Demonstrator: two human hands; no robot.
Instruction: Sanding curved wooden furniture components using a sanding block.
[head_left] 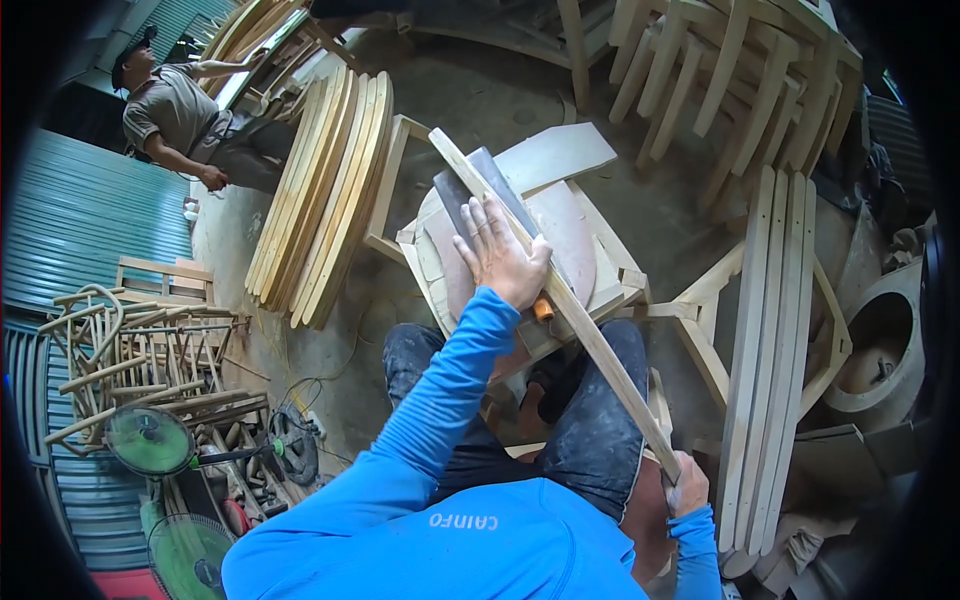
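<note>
A long pale wooden strip slants across my lap, its far end over a dark grey flat block. My left hand lies on the strip near the block, fingers stretched out and pressing down. At the near right end, my right hand is wrapped round the strip. Beneath the block is a low wooden frame topped with pale boards. A small orange piece shows beside the strip, just below my left hand; its kind is unclear.
Curved wooden slats stand stacked at left, with long slats on a frame at right. Chair parts pile up far right. Green fans and wooden frames are left. A person stands far left.
</note>
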